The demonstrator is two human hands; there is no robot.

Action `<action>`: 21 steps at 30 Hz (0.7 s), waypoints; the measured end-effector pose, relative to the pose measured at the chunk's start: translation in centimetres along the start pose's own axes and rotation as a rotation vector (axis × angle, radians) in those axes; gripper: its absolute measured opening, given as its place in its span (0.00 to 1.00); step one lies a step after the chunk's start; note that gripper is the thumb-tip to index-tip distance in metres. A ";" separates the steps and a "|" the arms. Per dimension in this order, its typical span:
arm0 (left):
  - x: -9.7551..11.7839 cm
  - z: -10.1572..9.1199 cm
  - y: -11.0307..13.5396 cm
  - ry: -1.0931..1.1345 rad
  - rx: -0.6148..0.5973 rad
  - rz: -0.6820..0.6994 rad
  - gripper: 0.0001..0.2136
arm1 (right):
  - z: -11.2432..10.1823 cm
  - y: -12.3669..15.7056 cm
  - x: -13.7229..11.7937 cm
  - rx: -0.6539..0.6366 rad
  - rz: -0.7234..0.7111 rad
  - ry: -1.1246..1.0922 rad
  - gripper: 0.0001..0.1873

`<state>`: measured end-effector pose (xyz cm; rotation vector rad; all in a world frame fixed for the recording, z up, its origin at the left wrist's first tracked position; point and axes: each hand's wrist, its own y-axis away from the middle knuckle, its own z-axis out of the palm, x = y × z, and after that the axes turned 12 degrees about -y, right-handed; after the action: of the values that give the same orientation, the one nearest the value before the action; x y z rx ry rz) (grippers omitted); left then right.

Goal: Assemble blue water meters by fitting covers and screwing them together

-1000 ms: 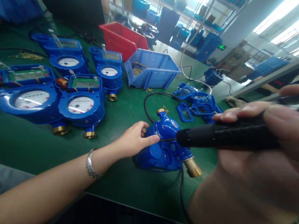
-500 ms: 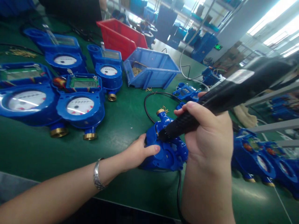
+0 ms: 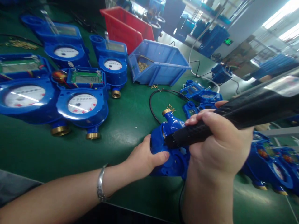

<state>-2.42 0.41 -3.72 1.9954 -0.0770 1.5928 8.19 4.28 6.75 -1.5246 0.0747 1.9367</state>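
Observation:
A blue water meter body (image 3: 170, 146) with a brass end fitting lies on its side on the green mat. My left hand (image 3: 143, 158) grips its near left side, thumb laid over the top; a metal bracelet circles that wrist. My right hand (image 3: 218, 143) is wrapped round a black electric screwdriver (image 3: 233, 116), whose tip presses on the upper face of the meter body. The driver's black cable (image 3: 163, 93) loops over the mat behind it.
Several finished blue meters with white dials (image 3: 81, 104) fill the left. A blue bin holding brass screws (image 3: 158, 67) and a red bin (image 3: 127, 26) stand behind. Loose blue covers (image 3: 198, 96) lie at centre right, more meters (image 3: 273, 161) at the right edge.
My right hand has swung the screwdriver from a level pose down onto the meter body. My left hand has shifted from touching the body to gripping its side.

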 end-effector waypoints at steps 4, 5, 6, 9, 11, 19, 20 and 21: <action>0.0 -0.1 0.1 0.008 -0.010 0.003 0.32 | 0.0 0.2 0.1 0.025 0.023 0.005 0.12; 0.0 -0.1 0.1 0.008 -0.009 0.000 0.32 | 0.1 0.2 0.1 0.030 0.028 0.007 0.12; 0.1 -0.2 0.1 0.006 -0.009 -0.002 0.32 | 0.1 0.2 0.1 0.037 0.026 0.003 0.12; 0.0 -0.2 0.1 0.012 -0.005 0.010 0.32 | 0.0 0.2 0.1 0.038 0.010 -0.023 0.13; -0.1 -0.2 0.0 0.032 -0.005 0.024 0.32 | 0.0 0.2 0.2 0.024 0.005 -0.036 0.13; 1.3 -0.5 0.3 0.126 -0.091 -0.035 0.37 | 0.2 -0.2 -0.8 -0.009 0.082 -0.067 0.15; 1.5 -0.5 0.4 0.121 -0.093 -0.050 0.38 | 0.0 -0.3 -1.6 -0.017 0.067 -0.081 0.14; 1.7 -0.5 0.5 0.114 -0.092 -0.061 0.39 | -0.2 -0.6 -2.7 -0.022 0.028 -0.093 0.14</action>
<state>-2.62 0.74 -1.92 1.8170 -0.0442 1.6307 8.95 3.39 9.21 -1.4524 0.0352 2.0339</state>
